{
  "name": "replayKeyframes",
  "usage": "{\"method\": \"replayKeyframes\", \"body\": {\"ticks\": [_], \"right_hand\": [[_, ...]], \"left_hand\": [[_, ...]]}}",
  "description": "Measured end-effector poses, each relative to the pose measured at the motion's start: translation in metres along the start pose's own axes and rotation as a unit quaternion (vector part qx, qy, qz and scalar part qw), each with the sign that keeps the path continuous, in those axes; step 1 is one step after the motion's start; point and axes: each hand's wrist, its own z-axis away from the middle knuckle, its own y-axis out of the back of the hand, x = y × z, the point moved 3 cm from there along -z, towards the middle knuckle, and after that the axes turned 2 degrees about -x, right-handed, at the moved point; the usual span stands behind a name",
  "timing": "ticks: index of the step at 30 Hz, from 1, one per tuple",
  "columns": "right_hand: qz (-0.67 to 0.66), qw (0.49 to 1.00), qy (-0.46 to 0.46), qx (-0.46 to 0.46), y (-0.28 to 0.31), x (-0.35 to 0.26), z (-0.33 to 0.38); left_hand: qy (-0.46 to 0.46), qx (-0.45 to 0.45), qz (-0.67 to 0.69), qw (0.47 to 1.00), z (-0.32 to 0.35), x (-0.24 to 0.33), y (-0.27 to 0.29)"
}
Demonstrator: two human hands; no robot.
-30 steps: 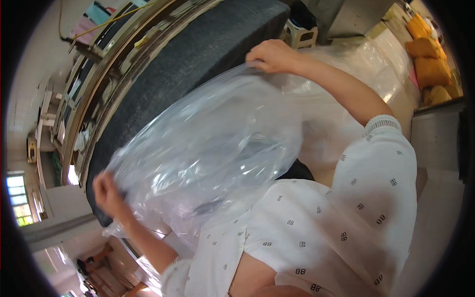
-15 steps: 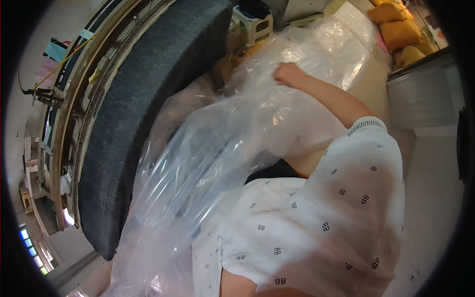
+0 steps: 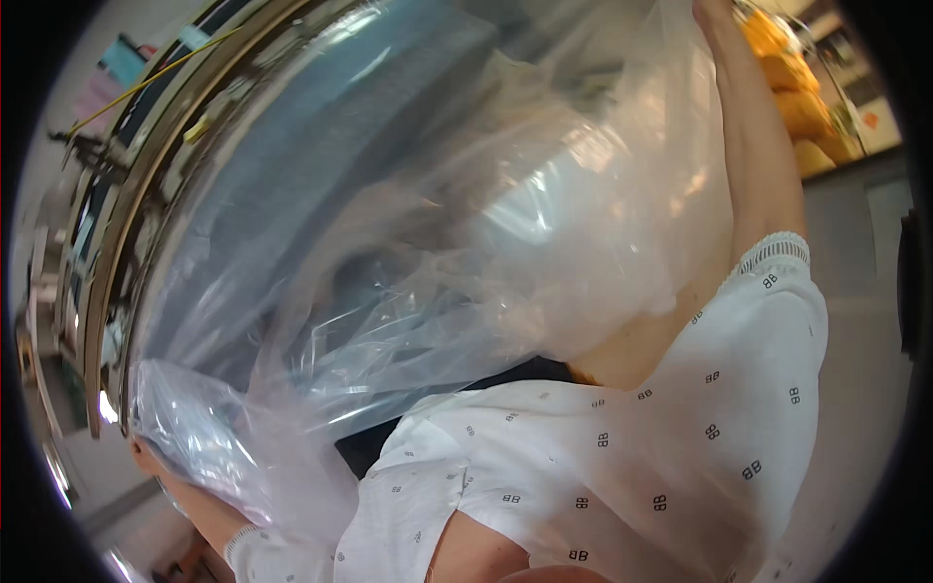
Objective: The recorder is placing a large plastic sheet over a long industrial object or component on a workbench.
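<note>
A large clear plastic sheet point(image 3: 583, 253) spreads up and across in front of me, wrinkled and shiny. At the lower left my left hand point(image 3: 144, 455) is closed on its edge. My right arm is raised, and my right hand point(image 3: 709, 10) is cut off by the top edge of the view; the sheet runs up to it, and its fingers are mostly hidden. Through the film shows the long dark grey padded piece point(image 3: 301, 146), blurred. Below the sheet, something black point(image 3: 374, 442) lies against my white patterned shirt.
A long frame with rails point(image 3: 126, 233) runs along the left, with a yellow cord point(image 3: 160, 83) over it. Orange bundles point(image 3: 797, 87) are piled at the far right. A pale grey panel point(image 3: 846, 223) stands right of my arm.
My right hand has gone up and right, lifting the plastic sheet. My left hand has come into view at the lower left, gripping the sheet's edge. The film now covers the grey padded piece.
</note>
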Motion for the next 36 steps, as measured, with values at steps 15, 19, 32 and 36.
{"method": "replayKeyframes", "body": {"ticks": [15,19,32,36], "right_hand": [[0.348,0.818,0.295,-0.351,-0.260,0.158,0.124],[0.315,0.836,0.123,-0.432,-0.232,0.193,0.067],[-0.057,0.505,-0.203,-0.837,-0.313,-0.024,0.390],[-0.106,0.499,-0.114,-0.852,-0.300,-0.034,0.533]], "left_hand": [[0.152,-0.143,0.102,0.973,0.054,-0.091,0.043],[0.103,0.011,0.108,0.989,0.051,-0.017,0.015],[0.232,0.191,0.003,0.954,0.018,-0.067,0.036],[0.231,0.167,0.052,0.957,0.025,0.028,-0.018]]}}
